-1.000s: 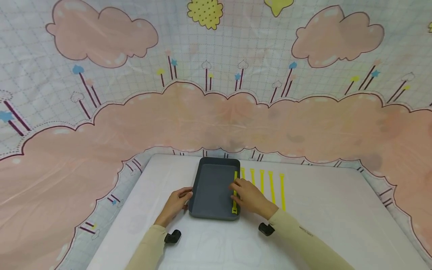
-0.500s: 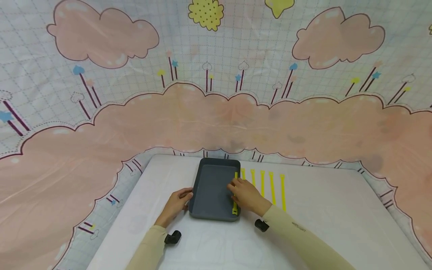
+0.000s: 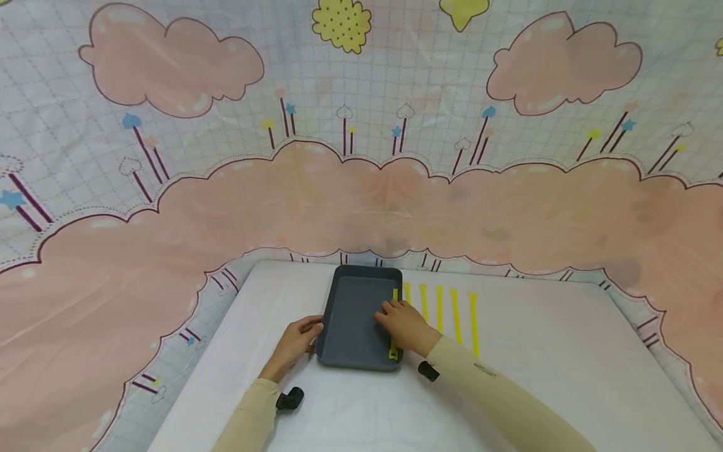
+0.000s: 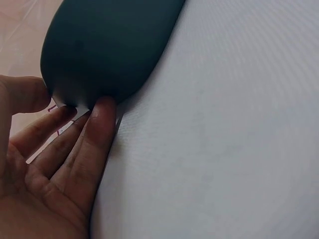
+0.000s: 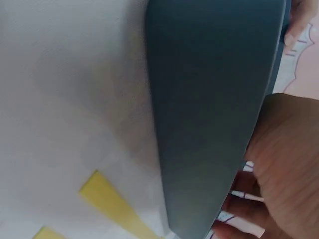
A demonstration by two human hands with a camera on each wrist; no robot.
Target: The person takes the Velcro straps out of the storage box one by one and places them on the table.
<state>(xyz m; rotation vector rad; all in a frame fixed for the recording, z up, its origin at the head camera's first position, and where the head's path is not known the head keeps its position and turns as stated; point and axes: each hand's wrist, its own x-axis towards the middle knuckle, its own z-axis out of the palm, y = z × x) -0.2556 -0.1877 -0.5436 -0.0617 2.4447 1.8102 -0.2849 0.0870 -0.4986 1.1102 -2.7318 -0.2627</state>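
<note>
A dark grey rectangular tray (image 3: 353, 320) lies on the table, its outer wall filling much of both wrist views. My left hand (image 3: 294, 342) is at its left side; in the left wrist view the fingertips (image 4: 102, 117) touch the outer wall, with the thumb near the rim. Inside the tray, along the right wall, lies a yellow strap (image 3: 393, 353) with a slotted head at the near end. Over the strap's middle is my right hand (image 3: 408, 328), reaching across the right rim with loosely bent fingers. Its fingertips are partly hidden by the tray wall in the right wrist view.
Several more yellow straps (image 3: 474, 320) lie in a row on the white table (image 3: 542, 351), right of the tray and partly behind the right hand. A cloud-printed cloth (image 3: 361, 207) hangs behind the table's far edge.
My right hand and forearm have moved a little to the left, further across the tray. The strap in the tray keeps its place, and the left hand stays at the tray's side.
</note>
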